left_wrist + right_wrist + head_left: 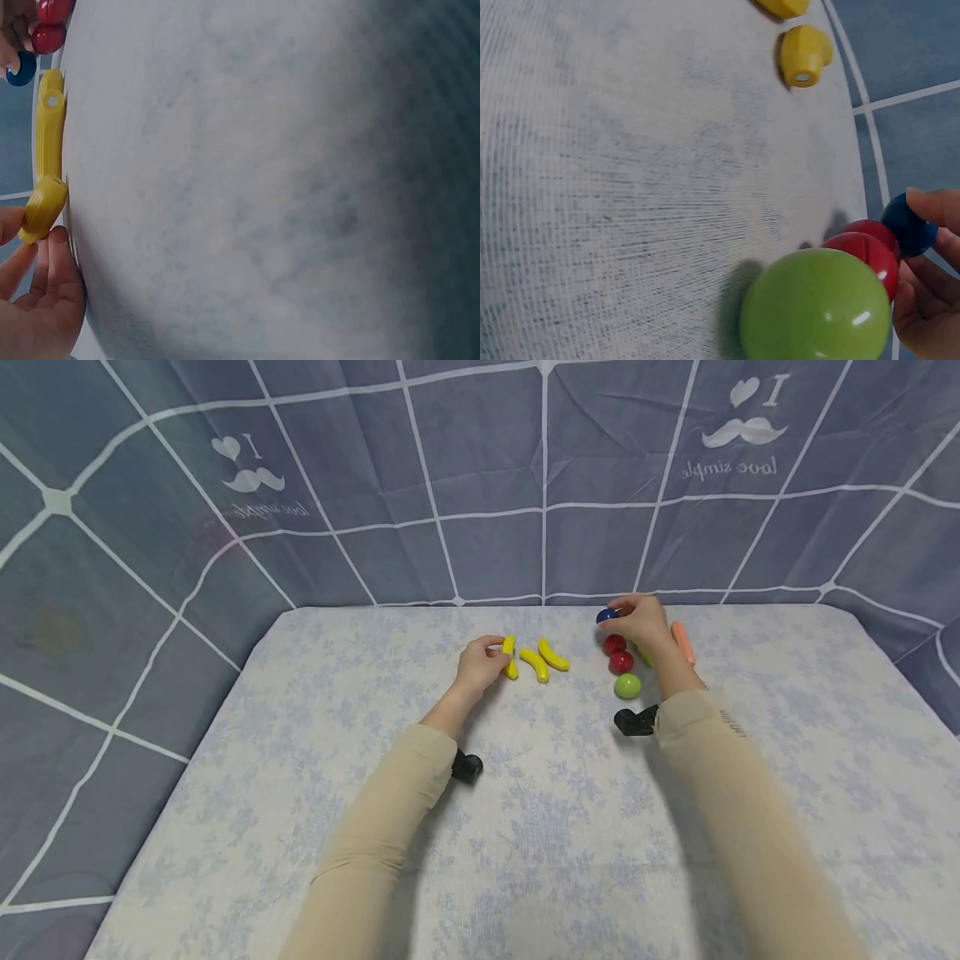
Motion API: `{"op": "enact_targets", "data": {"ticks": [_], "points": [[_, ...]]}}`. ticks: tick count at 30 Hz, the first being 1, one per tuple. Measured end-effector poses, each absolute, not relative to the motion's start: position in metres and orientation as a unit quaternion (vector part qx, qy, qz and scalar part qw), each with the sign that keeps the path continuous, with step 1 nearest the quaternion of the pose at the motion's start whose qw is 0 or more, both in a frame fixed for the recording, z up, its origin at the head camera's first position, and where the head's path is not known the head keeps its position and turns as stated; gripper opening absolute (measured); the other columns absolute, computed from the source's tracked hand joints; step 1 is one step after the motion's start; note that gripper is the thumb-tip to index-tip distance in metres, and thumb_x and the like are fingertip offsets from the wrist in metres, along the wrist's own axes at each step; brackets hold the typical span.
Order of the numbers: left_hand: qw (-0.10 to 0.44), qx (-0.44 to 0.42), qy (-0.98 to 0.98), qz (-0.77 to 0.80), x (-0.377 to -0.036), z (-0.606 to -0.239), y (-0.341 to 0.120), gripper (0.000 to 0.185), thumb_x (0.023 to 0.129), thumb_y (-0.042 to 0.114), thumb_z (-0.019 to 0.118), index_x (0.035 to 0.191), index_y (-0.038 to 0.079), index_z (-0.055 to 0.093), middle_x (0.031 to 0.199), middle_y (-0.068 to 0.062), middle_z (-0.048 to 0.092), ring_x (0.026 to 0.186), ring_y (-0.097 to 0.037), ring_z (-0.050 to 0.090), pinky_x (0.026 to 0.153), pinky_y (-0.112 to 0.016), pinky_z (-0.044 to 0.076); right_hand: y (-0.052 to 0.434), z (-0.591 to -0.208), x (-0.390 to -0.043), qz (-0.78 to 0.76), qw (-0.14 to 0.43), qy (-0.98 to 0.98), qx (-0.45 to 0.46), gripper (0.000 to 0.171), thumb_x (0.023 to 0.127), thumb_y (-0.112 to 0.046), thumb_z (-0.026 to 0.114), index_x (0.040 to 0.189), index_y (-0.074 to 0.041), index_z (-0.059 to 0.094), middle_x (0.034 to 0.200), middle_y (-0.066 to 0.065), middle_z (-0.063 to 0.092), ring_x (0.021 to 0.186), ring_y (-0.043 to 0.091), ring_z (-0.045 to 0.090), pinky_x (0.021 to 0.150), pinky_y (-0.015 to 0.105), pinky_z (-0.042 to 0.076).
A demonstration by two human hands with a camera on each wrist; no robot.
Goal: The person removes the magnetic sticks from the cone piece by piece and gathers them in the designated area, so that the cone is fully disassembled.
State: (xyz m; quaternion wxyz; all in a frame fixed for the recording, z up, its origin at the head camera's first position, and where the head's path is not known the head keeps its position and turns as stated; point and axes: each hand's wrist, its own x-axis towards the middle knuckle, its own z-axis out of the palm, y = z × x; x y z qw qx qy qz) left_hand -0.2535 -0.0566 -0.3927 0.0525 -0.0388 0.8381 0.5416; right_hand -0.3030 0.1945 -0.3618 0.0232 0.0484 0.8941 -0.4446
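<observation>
Left of the green ball (pixel 627 685), three yellow bananas (pixel 537 662) lie in a row, long axes pointing roughly away from the person; left hand (pixel 480 662) pinches the leftmost banana (pixel 510 657). Beyond the green ball, past two red balls (pixel 617 653), right hand (pixel 641 621) pinches the blue ball (pixel 606 616); hands well apart.

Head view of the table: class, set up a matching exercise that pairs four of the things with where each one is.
Things:
1. small dark blue ball
2. shiny green ball
3. leftmost yellow plastic banana
4. salmon-pink stick

Places:
A. in the left hand's grip
B. on the cloth right of the right hand
C. nearest the camera in the row of balls
D. at the right hand's fingertips

Pairs: 1-D, 2-C, 3-A, 4-B
</observation>
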Motion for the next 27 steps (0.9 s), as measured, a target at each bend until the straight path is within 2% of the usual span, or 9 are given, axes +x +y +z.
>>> {"op": "enact_targets", "data": {"ticks": [7, 14, 20, 24, 27], "points": [[0.031, -0.037, 0.856, 0.515, -0.25, -0.394, -0.054, 0.035, 0.091, 0.007, 0.056, 0.125, 0.002, 0.057, 0.106, -0.015, 0.061, 0.08, -0.017, 0.054, 0.061, -0.019, 0.042, 0.194, -0.366, -0.3, -0.401, 0.022, 0.915, 0.047, 0.04, 0.081, -0.012, 0.071, 0.116, 0.002, 0.06, 0.112, 0.021, 0.054, 0.094, 0.028, 0.048, 0.068, 0.026, 0.041], [0.011, -0.023, 0.867, 0.497, -0.25, -0.396, -0.051, 0.034, 0.087, 0.002, 0.054, 0.121, 0.001, 0.06, 0.099, -0.013, 0.063, 0.072, -0.014, 0.05, 0.056, -0.018, 0.038, 0.196, -0.367, -0.301, -0.384, 0.042, 0.922, 0.038, 0.04, 0.081, -0.011, 0.07, 0.116, 0.004, 0.058, 0.116, 0.026, 0.055, 0.101, 0.033, 0.053, 0.079, 0.035, 0.046], [0.016, -0.027, 0.869, 0.493, -0.248, -0.397, -0.05, 0.033, 0.087, 0.003, 0.055, 0.12, 0.0, 0.061, 0.094, -0.011, 0.061, 0.067, -0.012, 0.045, 0.053, -0.017, 0.036, 0.198, -0.373, -0.301, -0.377, 0.049, 0.924, 0.044, 0.038, 0.082, -0.012, 0.069, 0.115, 0.004, 0.058, 0.116, 0.025, 0.056, 0.096, 0.031, 0.053, 0.078, 0.034, 0.047], [0.019, -0.024, 0.868, 0.495, -0.248, -0.397, -0.051, 0.033, 0.088, 0.005, 0.055, 0.12, 0.0, 0.06, 0.096, -0.011, 0.061, 0.07, -0.013, 0.048, 0.056, -0.018, 0.038, 0.2, -0.373, -0.301, -0.386, 0.052, 0.92, 0.05, 0.039, 0.083, -0.012, 0.068, 0.117, 0.004, 0.058, 0.119, 0.024, 0.054, 0.097, 0.03, 0.052, 0.079, 0.035, 0.046], [0.023, -0.018, 0.869, 0.494, -0.247, -0.395, -0.056, 0.034, 0.089, 0.007, 0.054, 0.123, 0.002, 0.059, 0.102, -0.013, 0.061, 0.079, -0.019, 0.053, 0.062, -0.022, 0.042, 0.201, -0.37, -0.3, -0.398, 0.053, 0.915, 0.048, 0.041, 0.084, -0.014, 0.067, 0.12, 0.003, 0.057, 0.121, 0.024, 0.054, 0.101, 0.032, 0.051, 0.084, 0.038, 0.045]]}}
